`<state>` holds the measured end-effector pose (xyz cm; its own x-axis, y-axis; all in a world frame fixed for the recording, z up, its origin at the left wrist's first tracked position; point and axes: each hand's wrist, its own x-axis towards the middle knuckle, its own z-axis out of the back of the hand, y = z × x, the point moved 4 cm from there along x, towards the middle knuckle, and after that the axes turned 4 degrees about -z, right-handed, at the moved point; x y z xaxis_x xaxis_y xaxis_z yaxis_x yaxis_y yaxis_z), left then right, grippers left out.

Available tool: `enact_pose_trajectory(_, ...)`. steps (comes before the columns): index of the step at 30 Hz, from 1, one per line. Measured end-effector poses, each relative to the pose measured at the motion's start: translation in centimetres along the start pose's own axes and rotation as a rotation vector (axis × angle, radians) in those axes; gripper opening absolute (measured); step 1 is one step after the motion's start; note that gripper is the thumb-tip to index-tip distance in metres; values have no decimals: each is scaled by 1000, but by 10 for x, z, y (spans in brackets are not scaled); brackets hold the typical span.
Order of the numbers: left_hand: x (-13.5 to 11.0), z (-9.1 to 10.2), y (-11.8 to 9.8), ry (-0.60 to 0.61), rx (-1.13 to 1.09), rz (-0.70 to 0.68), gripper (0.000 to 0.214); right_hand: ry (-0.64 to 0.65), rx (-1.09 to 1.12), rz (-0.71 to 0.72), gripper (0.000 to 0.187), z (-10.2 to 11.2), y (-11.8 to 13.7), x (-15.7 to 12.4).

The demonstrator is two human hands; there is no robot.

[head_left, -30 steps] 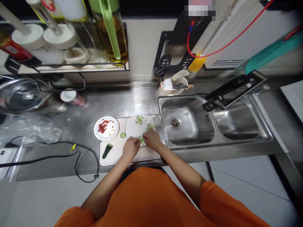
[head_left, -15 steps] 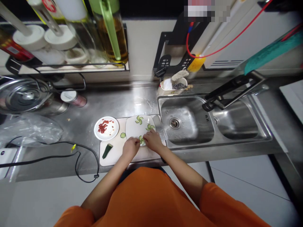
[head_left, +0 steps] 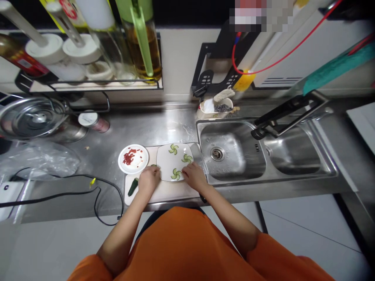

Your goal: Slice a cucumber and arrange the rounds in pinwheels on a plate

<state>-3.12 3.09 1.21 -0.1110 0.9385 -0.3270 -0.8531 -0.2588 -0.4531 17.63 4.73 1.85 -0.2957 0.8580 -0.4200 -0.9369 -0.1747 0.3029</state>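
Note:
A white plate (head_left: pixel 167 160) carries three pinwheels of green cucumber slices (head_left: pixel 175 174) on a pale cutting board (head_left: pixel 168 192). My left hand (head_left: pixel 149 181) is at the plate's left edge, its fingertips closed together on a cucumber slice (head_left: pixel 154 166), mostly hidden by the fingers. Partly behind that hand lies a cucumber stub (head_left: pixel 133 188). Over the plate's lower right edge, my right hand (head_left: pixel 194 176) has its fingers bent and drawn together; what they hold, if anything, is hidden. Beneath it a cleaver (head_left: pixel 199 155) lies along the board's right side.
A small white plate of red bits (head_left: pixel 133 159) stands left of the board. To the right is a double sink (head_left: pixel 234 150) with a black faucet (head_left: pixel 278 115). A black cable (head_left: pixel 79 194), a plastic bag (head_left: pixel 43 158) and a lidded pot (head_left: pixel 38 119) occupy the left counter.
My left hand has moved left from the lower pinwheel to the loose cucumber by the board's left part. My right hand has drawn slightly right, leaving the lower pinwheel uncovered.

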Motion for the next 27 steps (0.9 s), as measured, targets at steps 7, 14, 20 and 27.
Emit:
enact_pose_trajectory(7, 0, 11, 16, 30, 220, 150, 30, -9, 1, -16, 23, 0, 4, -7)
enact_pose_trajectory(14, 5, 4, 12, 29, 236, 134, 32, -29, 8, -12, 22, 0, 3, -9)
enact_pose_trajectory(20, 7, 2, 11, -27, 205, 136, 29, -50, 22, -27, 22, -2, -1, -11)
enact_pose_trajectory(27, 7, 5, 22, -61, -2, 143, 16, -70, 76, -38, 19, 1, -4, -11)
